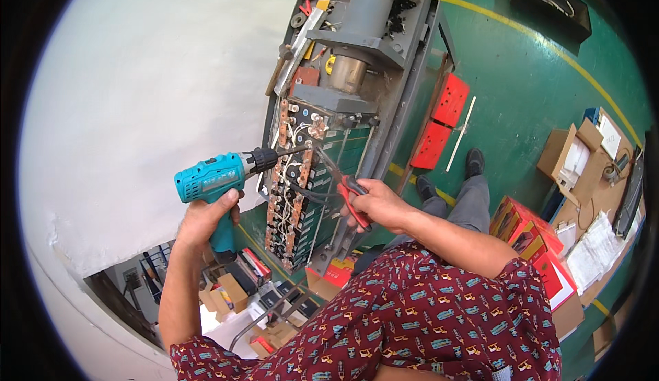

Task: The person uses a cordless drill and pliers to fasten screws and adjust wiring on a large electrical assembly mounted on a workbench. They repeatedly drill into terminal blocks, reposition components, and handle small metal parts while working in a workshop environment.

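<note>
My left hand [204, 222] is wrapped around the grip of a teal cordless drill [211, 176]. The drill lies sideways, and its long bit [294, 150] points right, with its tip at a bolt near the top of a battery pack [322, 175]. Copper strips [272, 206], bolts and white wires run across the pack's face. In my right hand [382, 206] are red-and-black-handled pliers [353, 204], closed in my fingers. Their jaws reach up and left to the area beside the drill's tip; whether they grip the bolt is too small to tell.
A grey metal cylinder [371, 10] and loose tools sit in the frame beyond the pack. Red plates [439, 120] lie on the green floor to the right. A cluttered bench [597, 195] stands far right, a white wall [151, 72] left, and boxes [233, 292] below.
</note>
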A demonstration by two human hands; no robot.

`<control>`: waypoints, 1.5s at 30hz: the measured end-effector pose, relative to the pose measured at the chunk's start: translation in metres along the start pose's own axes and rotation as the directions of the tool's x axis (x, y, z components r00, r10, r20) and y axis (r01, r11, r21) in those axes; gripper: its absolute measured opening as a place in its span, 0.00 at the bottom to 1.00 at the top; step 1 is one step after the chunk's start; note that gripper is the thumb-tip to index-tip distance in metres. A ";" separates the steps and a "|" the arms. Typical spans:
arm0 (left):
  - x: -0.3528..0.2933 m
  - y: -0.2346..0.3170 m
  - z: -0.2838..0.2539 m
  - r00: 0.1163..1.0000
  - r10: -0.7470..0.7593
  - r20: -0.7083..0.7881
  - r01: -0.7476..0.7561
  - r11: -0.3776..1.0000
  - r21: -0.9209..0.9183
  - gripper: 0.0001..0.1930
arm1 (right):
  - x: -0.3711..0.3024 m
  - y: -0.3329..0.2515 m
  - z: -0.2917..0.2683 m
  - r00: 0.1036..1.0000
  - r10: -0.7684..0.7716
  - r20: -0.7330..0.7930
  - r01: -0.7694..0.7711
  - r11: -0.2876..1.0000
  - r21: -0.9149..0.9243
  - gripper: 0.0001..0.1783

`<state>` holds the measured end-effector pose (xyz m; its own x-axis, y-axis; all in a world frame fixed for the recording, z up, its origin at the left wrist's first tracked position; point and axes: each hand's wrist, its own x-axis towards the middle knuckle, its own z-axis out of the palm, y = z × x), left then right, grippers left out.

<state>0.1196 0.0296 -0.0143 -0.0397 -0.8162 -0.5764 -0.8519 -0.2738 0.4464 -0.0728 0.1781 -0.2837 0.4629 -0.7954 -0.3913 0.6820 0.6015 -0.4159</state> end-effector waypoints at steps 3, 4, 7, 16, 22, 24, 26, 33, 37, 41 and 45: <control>0.001 0.007 0.004 1.000 0.000 -0.003 0.000 1.000 0.031 0.24 | 0.003 0.000 0.001 1.000 0.006 -0.014 -0.006 1.000 -0.014 0.17; 0.002 0.009 0.003 1.000 0.010 0.003 -0.010 0.999 0.048 0.24 | 0.004 0.000 0.001 1.000 0.002 -0.020 -0.003 1.000 -0.018 0.17; 0.004 0.009 0.003 1.000 0.022 -0.006 -0.021 0.997 0.078 0.25 | 0.006 0.001 0.001 1.000 -0.003 -0.022 0.002 0.999 -0.032 0.17; 0.012 0.019 -0.003 0.998 -0.058 -0.013 0.058 0.996 0.064 0.27 | 0.009 0.009 0.008 0.999 -0.036 -0.013 0.036 0.999 0.035 0.18; 0.013 0.013 -0.008 0.993 -0.116 0.000 0.116 0.992 0.052 0.25 | 0.007 0.013 0.009 0.998 -0.064 -0.012 0.064 0.997 0.044 0.17; 0.013 0.015 -0.006 0.992 -0.125 0.004 0.125 0.991 0.043 0.24 | 0.005 0.011 0.009 0.997 -0.072 -0.017 0.072 0.996 0.042 0.17; 0.012 0.017 -0.003 0.992 -0.127 0.002 0.127 0.991 0.042 0.24 | 0.005 0.011 0.009 0.996 -0.086 -0.018 0.087 0.995 0.046 0.16; 0.008 0.020 0.001 0.988 -0.154 -0.024 0.155 0.986 0.065 0.24 | 0.009 0.014 0.009 0.995 -0.096 -0.014 0.095 0.995 -0.024 0.13; 0.007 0.020 0.000 0.986 -0.169 -0.011 0.170 0.983 0.063 0.24 | 0.014 0.020 0.012 0.991 -0.128 -0.028 0.128 0.992 -0.016 0.13; 0.005 0.021 0.004 0.985 -0.174 -0.018 0.174 0.983 0.060 0.24 | 0.015 0.021 0.014 0.993 -0.117 -0.025 0.116 0.993 -0.015 0.13; 0.005 0.020 0.004 0.985 -0.172 -0.020 0.172 0.983 0.057 0.23 | 0.014 0.023 0.019 0.982 -0.172 -0.076 0.175 0.984 0.033 0.09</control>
<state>0.1001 0.0217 -0.0112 0.1174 -0.7670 -0.6308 -0.8744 -0.3810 0.3005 -0.0400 0.1794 -0.2829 0.2945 -0.8790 -0.3750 0.7709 0.4504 -0.4504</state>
